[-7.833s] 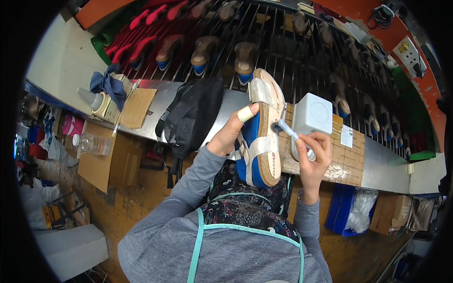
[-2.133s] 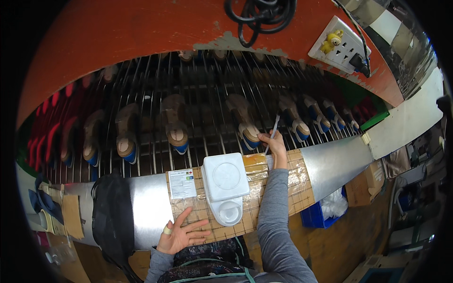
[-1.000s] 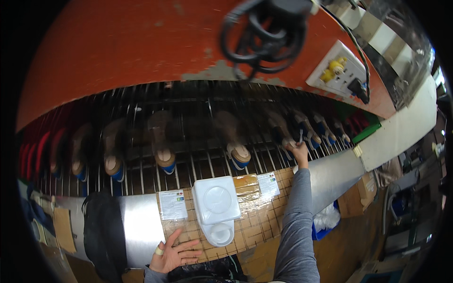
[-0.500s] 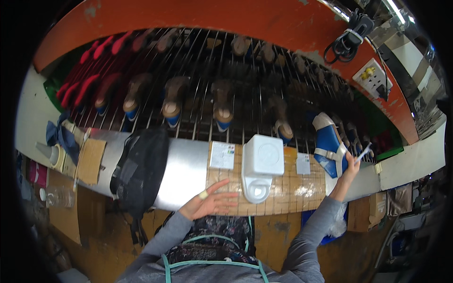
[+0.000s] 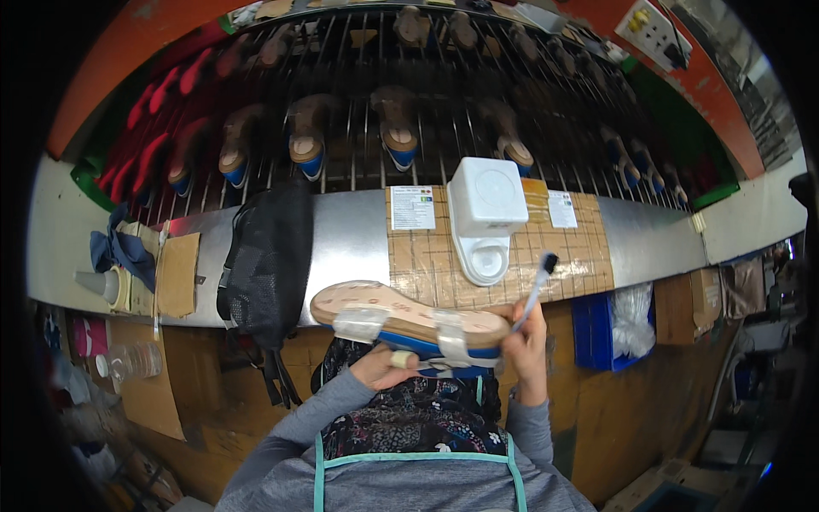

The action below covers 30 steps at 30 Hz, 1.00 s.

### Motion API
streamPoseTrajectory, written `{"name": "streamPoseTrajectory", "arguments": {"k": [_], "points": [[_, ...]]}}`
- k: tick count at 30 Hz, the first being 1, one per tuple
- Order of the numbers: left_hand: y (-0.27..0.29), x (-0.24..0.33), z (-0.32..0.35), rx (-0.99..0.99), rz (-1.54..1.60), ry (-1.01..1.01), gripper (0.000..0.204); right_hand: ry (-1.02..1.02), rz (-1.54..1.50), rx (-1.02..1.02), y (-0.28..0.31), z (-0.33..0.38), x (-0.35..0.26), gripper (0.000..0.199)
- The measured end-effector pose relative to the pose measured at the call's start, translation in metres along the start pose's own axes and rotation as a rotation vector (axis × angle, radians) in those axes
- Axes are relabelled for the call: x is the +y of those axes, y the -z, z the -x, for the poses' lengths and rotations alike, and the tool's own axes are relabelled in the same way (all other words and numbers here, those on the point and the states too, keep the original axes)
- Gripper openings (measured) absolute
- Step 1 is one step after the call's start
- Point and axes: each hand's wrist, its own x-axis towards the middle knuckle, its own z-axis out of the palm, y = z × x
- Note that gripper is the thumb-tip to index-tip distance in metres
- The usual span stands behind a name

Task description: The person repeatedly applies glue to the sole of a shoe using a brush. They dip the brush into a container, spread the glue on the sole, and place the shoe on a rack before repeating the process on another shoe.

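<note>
A blue sandal (image 5: 408,314) with pale straps is held crosswise in front of my body. Its beige underside faces up, and whitish bands cross it near both ends. My left hand (image 5: 386,369) is closed on its near side, a band of tape around one finger. At the sandal's right end, my right hand (image 5: 527,346) grips it and also holds a small brush (image 5: 536,288), white-handled with dark bristles, pointing up and away. Just beyond the sandal stands a white plastic pot with a round cup in front (image 5: 488,205).
Behind the bench, a rack of metal rods (image 5: 351,128) carries several soles, blue-tipped and red. A black bag (image 5: 269,256) lies on the metal bench top (image 5: 348,247) at left. A blue crate (image 5: 593,328) with clear plastic sits below right. A power strip (image 5: 653,36) is mounted far right.
My right hand has brought the sandal from the rack's right side to my front, and it now lies underside up. My left hand, open before, has closed on it. The view has shifted.
</note>
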Motion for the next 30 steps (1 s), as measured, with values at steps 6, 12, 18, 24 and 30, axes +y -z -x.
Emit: {"name": "streamPoseTrajectory", "arguments": {"k": [6,12,18,24,30], "points": [[-0.004,0.045,0.018,0.195,-0.277,-0.544,0.087,0.053,0.946,0.219,0.041,-0.025,0.020,0.017],[-0.063,0.106,0.031,0.448,-1.147,-1.388,0.104,0.285,1.305,0.324,0.040,-0.043,0.033,0.007],[-0.073,0.117,0.036,0.451,-1.438,-1.615,0.090,0.351,1.308,0.337,0.040,-0.047,0.036,0.007],[-0.068,0.111,0.028,0.425,-1.519,-1.643,0.076,0.426,1.361,0.350,0.043,-0.054,0.038,0.007],[-0.064,0.108,0.016,0.401,-1.568,-1.668,0.063,0.299,1.250,0.300,0.047,-0.048,0.038,0.013]]}}
